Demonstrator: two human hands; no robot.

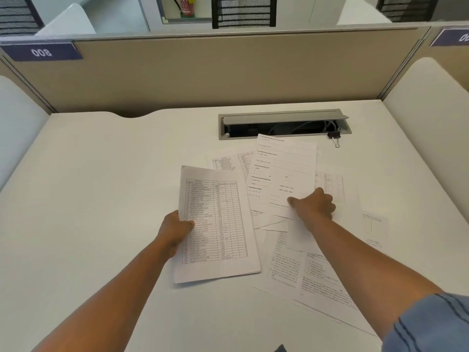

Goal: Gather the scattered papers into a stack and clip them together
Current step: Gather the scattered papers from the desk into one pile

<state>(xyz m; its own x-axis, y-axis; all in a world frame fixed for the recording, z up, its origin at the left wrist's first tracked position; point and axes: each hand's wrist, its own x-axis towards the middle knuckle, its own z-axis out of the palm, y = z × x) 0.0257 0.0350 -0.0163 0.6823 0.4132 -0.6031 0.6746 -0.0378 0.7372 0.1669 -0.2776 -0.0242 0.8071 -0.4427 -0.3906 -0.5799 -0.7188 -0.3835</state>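
Head view: gathering is under way. The left hand (175, 231) holds a table sheet (215, 222); the right hand (313, 205) pinches a form (281, 174) over loose papers (304, 273) on the tabletop (101, 174). Next the form likely joins the left grip; the clip (334, 136) waits by the cable tray (284, 123).

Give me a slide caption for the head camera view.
Left hand holds a printed table sheet; right hand pinches a white form sheet.
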